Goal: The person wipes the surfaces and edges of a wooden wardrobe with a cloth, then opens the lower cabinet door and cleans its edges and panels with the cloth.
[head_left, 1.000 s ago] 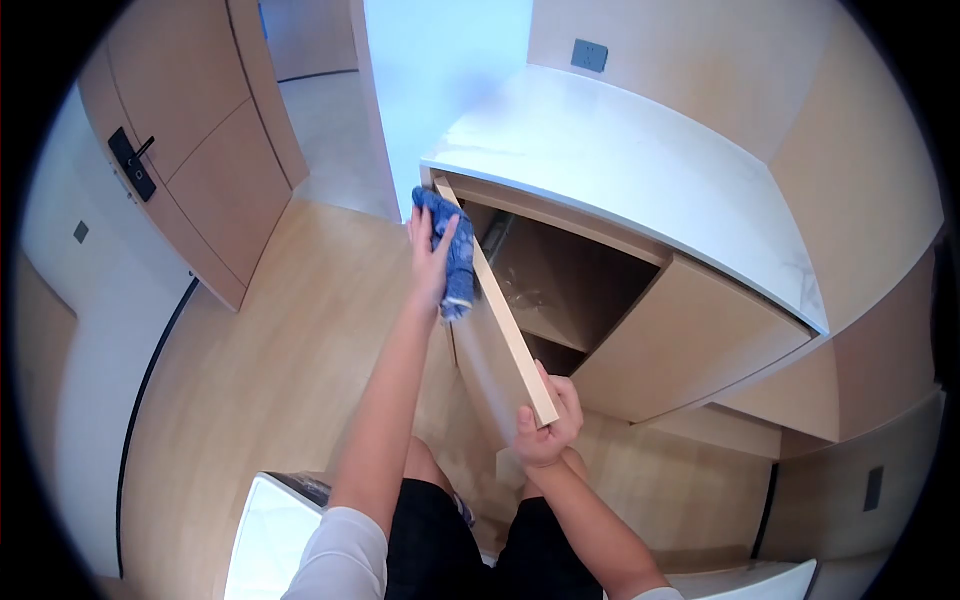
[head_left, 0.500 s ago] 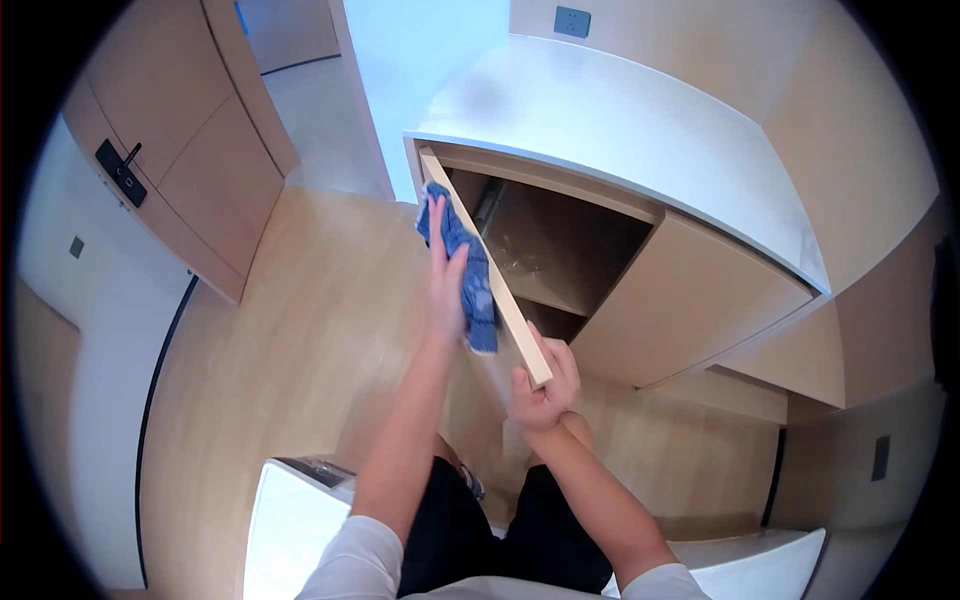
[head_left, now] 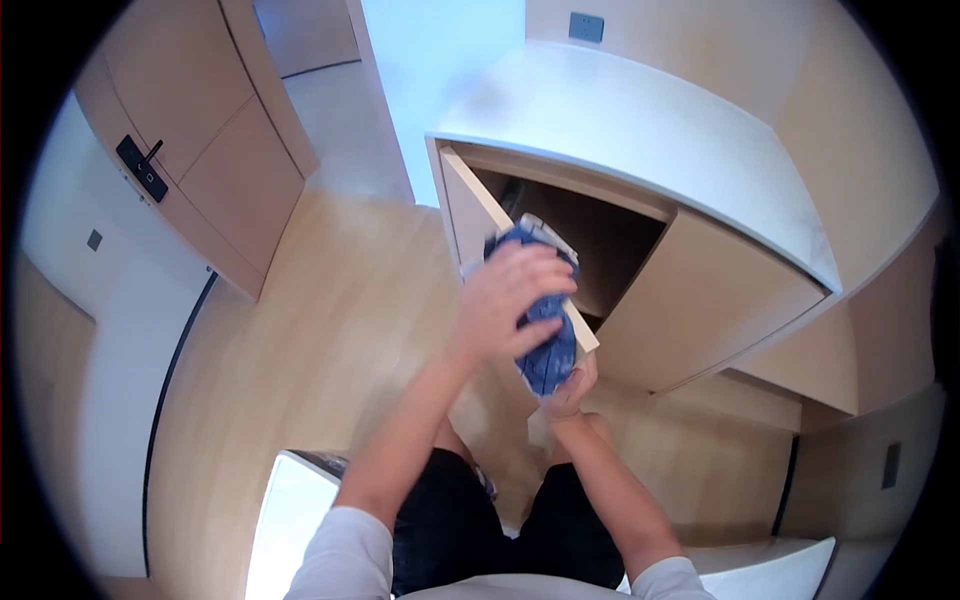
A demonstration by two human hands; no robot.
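Observation:
My left hand presses a blue patterned cloth over the top edge of an open cabinet door, its fingers curled across the fabric. Part of the cloth drapes down on the near side, and a pale portion shows over the inner side. Below the cloth, my right hand grips the door near its free end. Some of the right fingers are hidden behind the door and cloth. The dark cabinet interior shows beside the door.
A white countertop tops the cabinet, and a second door is closed on the right. At left stands a wooden room door with a black handle. White-topped furniture lies close by my legs at lower left.
My left hand and the cloth have moved from the door's outer face to over its top edge, nearer the free end. The door has swung slightly toward closed.

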